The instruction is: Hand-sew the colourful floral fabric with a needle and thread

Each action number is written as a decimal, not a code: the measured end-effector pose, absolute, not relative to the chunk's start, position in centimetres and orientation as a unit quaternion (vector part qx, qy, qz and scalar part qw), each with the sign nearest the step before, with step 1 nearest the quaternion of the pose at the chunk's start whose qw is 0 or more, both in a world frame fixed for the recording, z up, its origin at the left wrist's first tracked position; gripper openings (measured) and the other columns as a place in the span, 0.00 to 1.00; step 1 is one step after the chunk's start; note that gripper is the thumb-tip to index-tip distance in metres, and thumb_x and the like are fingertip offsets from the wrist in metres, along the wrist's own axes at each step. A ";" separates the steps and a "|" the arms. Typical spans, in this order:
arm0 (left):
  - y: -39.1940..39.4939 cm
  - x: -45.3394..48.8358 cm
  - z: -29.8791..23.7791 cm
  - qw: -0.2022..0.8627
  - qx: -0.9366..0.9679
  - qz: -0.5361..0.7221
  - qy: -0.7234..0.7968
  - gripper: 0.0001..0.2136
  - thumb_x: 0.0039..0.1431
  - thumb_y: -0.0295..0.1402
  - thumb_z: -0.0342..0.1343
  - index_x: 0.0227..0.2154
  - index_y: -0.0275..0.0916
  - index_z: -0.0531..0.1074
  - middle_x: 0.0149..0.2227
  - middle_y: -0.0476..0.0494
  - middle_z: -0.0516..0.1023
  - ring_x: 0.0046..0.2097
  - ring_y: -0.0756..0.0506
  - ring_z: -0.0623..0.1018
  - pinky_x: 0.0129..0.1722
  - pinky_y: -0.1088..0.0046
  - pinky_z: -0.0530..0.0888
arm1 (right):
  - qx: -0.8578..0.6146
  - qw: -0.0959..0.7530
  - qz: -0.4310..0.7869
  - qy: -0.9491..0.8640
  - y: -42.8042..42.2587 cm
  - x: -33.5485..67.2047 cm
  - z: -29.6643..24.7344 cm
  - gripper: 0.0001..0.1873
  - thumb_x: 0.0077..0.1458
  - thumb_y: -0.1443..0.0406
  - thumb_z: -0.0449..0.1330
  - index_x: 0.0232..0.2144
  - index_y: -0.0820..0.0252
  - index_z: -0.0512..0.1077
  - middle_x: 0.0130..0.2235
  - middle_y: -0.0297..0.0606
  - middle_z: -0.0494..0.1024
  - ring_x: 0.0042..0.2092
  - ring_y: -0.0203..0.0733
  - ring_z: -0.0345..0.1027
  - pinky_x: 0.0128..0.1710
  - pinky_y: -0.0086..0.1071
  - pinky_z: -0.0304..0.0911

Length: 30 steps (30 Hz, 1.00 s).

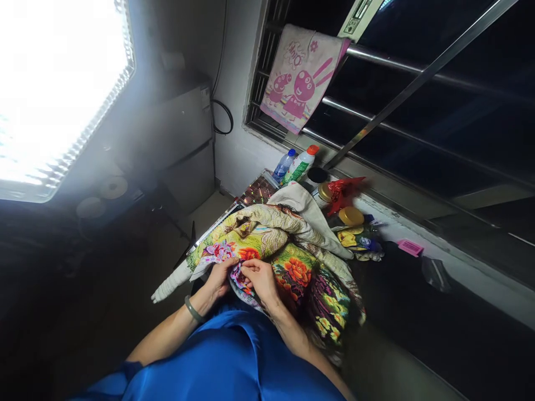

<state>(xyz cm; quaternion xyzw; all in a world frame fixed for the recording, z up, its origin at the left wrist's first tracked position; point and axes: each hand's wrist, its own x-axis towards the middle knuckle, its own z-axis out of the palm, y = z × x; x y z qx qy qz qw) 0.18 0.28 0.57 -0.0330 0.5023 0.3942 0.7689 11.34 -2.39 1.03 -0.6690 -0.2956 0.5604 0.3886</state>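
A large cross-stitch cloth (298, 270) with flowers in orange, red, purple and yellow lies bunched across my lap and the small table. My left hand (220, 277) grips a fold of it near the purple flowers, thumb on top and the other fingers hidden beneath. Close beside it, my right hand (259, 279) is closed in a pinch at the cloth's surface. Whatever sits between those fingertips is too small to make out. One end of the cloth is a pale roll (169, 285) sticking out to the left.
Behind the cloth stand a blue-capped bottle (284, 165), an orange-capped bottle (300, 166), gold-lidded jars (351, 217) and a red plastic bag (345, 192). A bright lamp (62, 83) hangs at upper left. On the window bars hangs a pink towel (301, 78).
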 end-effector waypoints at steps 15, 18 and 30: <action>0.2 0.1 0.0 0.766 -0.016 0.387 0.512 0.11 0.36 0.23 0.69 0.19 0.39 0.72 0.22 0.46 0.80 0.40 0.37 0.83 0.45 0.63 0.78 | -0.655 0.446 0.543 -0.278 -2.7 10.5 -0.2 0.17 0.35 0.51 0.67 0.19 0.59 0.74 0.18 0.34 0.73 0.20 0.38 0.66 0.18 0.30 0.65; 0.3 0.0 -0.1 0.768 -0.020 0.374 0.520 0.11 0.36 0.21 0.68 0.18 0.39 0.71 0.20 0.47 0.78 0.40 0.37 0.83 0.45 0.63 0.78 | -0.653 0.445 0.541 -0.288 -2.7 10.5 -0.4 0.17 0.36 0.51 0.66 0.19 0.58 0.74 0.18 0.34 0.73 0.20 0.38 0.67 0.18 0.29 0.64; 0.4 0.0 -0.3 0.781 -0.033 0.371 0.502 0.09 0.38 0.19 0.62 0.17 0.38 0.69 0.19 0.47 0.76 0.33 0.39 0.82 0.40 0.62 0.79 | -0.654 0.447 0.527 -0.309 -2.6 10.5 -0.8 0.15 0.39 0.52 0.64 0.20 0.58 0.74 0.20 0.35 0.74 0.22 0.40 0.69 0.19 0.29 0.64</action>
